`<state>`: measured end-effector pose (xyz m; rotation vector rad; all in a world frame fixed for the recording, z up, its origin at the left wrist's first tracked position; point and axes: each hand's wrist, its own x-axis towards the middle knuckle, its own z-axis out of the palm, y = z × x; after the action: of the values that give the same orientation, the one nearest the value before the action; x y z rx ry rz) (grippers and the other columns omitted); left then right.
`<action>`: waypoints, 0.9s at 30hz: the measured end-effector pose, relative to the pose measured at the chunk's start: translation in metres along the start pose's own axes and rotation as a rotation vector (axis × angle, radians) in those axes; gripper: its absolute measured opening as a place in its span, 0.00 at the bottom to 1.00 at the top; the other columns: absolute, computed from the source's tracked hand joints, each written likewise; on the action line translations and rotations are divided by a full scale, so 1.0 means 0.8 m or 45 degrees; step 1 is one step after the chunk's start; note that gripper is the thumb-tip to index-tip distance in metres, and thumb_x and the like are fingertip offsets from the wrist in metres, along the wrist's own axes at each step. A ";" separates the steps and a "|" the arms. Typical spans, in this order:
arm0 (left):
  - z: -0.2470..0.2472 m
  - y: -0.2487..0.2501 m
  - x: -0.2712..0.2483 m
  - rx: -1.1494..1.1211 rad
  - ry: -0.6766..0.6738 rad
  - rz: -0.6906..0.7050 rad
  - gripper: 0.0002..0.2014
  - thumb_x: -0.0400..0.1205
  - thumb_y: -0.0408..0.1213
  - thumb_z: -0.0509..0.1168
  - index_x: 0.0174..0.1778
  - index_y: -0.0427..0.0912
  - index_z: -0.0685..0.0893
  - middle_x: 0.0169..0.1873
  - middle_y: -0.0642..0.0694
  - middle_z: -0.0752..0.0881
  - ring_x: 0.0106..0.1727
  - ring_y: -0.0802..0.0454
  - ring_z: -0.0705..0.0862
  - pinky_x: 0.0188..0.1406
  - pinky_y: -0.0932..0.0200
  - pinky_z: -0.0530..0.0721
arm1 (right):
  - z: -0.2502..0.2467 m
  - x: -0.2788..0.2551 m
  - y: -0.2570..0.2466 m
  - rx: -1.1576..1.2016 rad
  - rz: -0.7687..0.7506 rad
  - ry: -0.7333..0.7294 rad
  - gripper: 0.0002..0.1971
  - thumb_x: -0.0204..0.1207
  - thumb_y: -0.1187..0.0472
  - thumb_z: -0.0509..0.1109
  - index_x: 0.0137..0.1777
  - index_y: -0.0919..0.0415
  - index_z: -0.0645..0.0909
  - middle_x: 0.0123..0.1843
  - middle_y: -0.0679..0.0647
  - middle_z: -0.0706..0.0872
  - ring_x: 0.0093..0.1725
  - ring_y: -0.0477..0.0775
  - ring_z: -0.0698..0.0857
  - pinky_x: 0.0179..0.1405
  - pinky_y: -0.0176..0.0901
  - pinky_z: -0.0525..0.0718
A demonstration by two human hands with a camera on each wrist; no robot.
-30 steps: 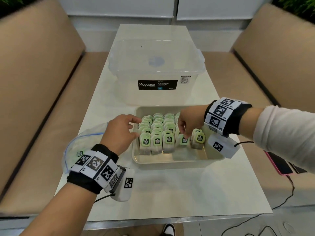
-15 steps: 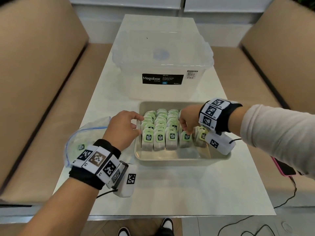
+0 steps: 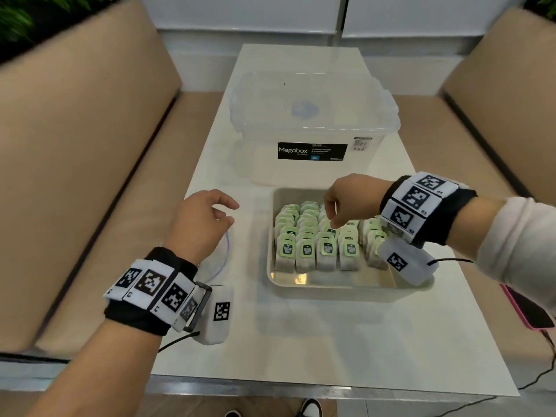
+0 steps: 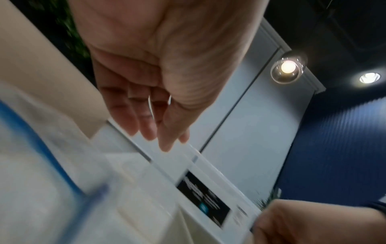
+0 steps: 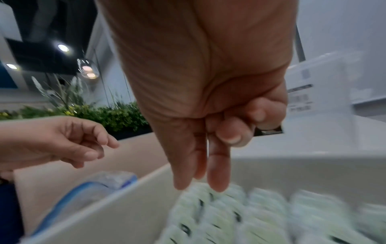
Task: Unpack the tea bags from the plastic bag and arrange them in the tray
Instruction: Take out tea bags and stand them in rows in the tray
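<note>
Green-tagged paper tea bags [image 3: 316, 248] stand upright in five rows inside a shallow rectangular metal tray [image 3: 331, 288], directly beneath the right hand [image 3: 350, 200], fingers loosely bent, gripping nothing. Crinkled clear plastic bag [image 3: 221, 257] lies on the desk [image 3: 331, 341] under the left hand [image 3: 200, 225], relaxed and holding nothing.

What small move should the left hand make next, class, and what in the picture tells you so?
Probably lower the left hand into the plastic bag for another tea bag. It hovers empty above the bag's blue-edged mouth, the right hand is also empty over the tea bags, and the tray has bare floor in front.
</note>
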<state>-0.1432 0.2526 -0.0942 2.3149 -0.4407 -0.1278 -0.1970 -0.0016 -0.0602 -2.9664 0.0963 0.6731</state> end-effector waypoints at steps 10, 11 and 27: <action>-0.079 -0.093 -0.029 0.171 0.041 -0.443 0.22 0.71 0.44 0.74 0.56 0.42 0.74 0.53 0.45 0.78 0.54 0.45 0.78 0.49 0.57 0.72 | 0.012 0.008 -0.187 0.489 -0.351 0.248 0.07 0.75 0.61 0.70 0.49 0.56 0.87 0.33 0.38 0.79 0.33 0.41 0.76 0.32 0.24 0.70; -0.076 -0.098 -0.033 0.215 -0.016 -0.467 0.25 0.71 0.47 0.74 0.59 0.39 0.75 0.54 0.44 0.79 0.54 0.44 0.78 0.48 0.57 0.72 | 0.021 0.013 -0.205 0.501 -0.388 0.244 0.08 0.75 0.63 0.69 0.51 0.57 0.88 0.37 0.41 0.82 0.37 0.43 0.79 0.34 0.23 0.70; -0.036 -0.147 -0.054 -0.374 -0.239 -0.708 0.09 0.77 0.25 0.59 0.52 0.37 0.72 0.43 0.41 0.77 0.38 0.47 0.78 0.27 0.56 0.84 | 0.119 0.092 -0.290 0.292 0.014 -0.043 0.27 0.80 0.55 0.64 0.79 0.57 0.65 0.74 0.56 0.76 0.70 0.58 0.77 0.69 0.51 0.77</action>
<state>-0.1445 0.3638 -0.1590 2.0814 0.1379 -0.6395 -0.1522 0.2367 -0.1581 -2.7366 0.1746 0.6644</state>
